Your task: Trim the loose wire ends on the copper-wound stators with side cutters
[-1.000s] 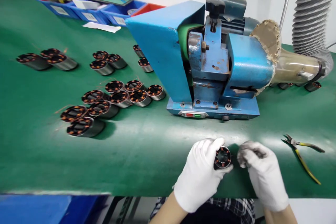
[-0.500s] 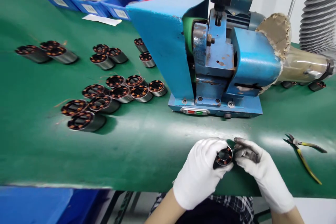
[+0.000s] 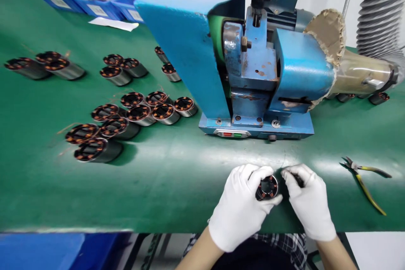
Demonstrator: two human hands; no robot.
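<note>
My left hand (image 3: 238, 206), in a white glove, wraps round a motor stator (image 3: 274, 186), a steel ring with black insulation and copper windings. The stator's open end faces up toward me. Just right of it, my right hand (image 3: 308, 202) has thumb and fingers pinched together, apart from the stator. That glove is stained dark at the fingertips. A hair-thin strand (image 3: 283, 161) shows above these fingertips; whether they hold it I cannot tell. Further right lie cutting pliers (image 3: 357, 173) with yellow handles, jaws spread.
Several more stators (image 3: 139, 114) stand in groups on the green table (image 3: 177, 185) at the left. A blue belt grinder (image 3: 259, 71) stands ahead of my hands, its duct (image 3: 363, 71) running right. Blue bins (image 3: 63, 1) line the back, and a blue container (image 3: 41, 251) sits below the front edge.
My right hand's fingers have drawn together from a looser curl into a pinch. My left hand keeps its hold on the stator. The whole view has shifted slightly.
</note>
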